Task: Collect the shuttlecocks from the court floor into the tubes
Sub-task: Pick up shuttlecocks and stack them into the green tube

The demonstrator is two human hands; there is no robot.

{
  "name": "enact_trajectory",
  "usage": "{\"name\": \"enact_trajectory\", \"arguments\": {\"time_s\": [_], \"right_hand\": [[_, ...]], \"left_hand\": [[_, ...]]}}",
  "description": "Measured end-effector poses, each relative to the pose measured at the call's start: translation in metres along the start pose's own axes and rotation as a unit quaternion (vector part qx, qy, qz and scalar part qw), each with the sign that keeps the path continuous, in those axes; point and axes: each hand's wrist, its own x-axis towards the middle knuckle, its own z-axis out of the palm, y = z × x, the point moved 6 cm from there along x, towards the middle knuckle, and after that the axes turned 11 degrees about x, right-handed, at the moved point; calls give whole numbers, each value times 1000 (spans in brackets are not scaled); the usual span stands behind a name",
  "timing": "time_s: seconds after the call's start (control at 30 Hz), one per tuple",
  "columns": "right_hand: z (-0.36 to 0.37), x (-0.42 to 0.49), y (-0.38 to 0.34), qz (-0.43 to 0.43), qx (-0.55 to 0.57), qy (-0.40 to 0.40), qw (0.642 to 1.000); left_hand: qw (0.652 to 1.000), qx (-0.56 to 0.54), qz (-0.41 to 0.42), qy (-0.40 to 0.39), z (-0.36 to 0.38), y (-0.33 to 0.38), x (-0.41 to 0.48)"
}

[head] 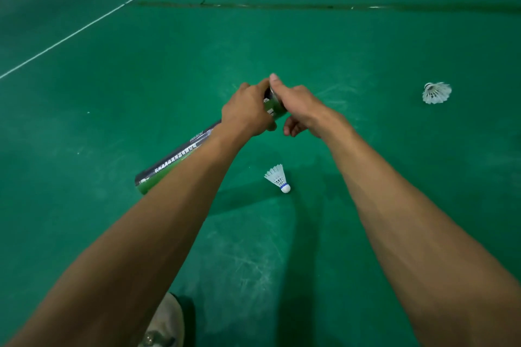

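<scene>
Left hand [245, 113] grips long green-and-black cardboard tube [174, 155] near its upper end; tube held slanted above green court floor [338, 36]; right hand [298, 107] meets it at tube mouth, thumb over rim, lower fingers curled; can't tell if it pinches anything; hands together. Tube contents hidden, so collected count unknown. Left to do: white plastic shuttlecock with blue-banded cork [277, 177] lies just below the hands; white feathered shuttlecock [437, 92] lies well apart to the right; both on the floor, not yet picked up.
</scene>
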Motion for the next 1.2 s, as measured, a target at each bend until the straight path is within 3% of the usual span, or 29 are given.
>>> {"name": "enact_trajectory", "arguments": {"time_s": [0.17, 0.37, 0.6, 0.97, 1.2], "right_hand": [[5, -14, 7, 51, 9, -79, 996], [-53, -9, -7, -25, 35, 85, 995], [-52, -17, 5, 46, -21, 6, 999], [-55, -16, 5, 69, 11, -15, 997], [-33, -7, 19, 92, 35, -36, 995]], "left_hand": [[999, 21, 43, -10, 9, -2, 1], [997, -49, 54, 8, 4, 5, 14], [993, -32, 106, -31, 28, 8, 18], [980, -21, 196, -15, 15, 48, 45], [976, -55, 208, -27, 34, 45, 49]]}}
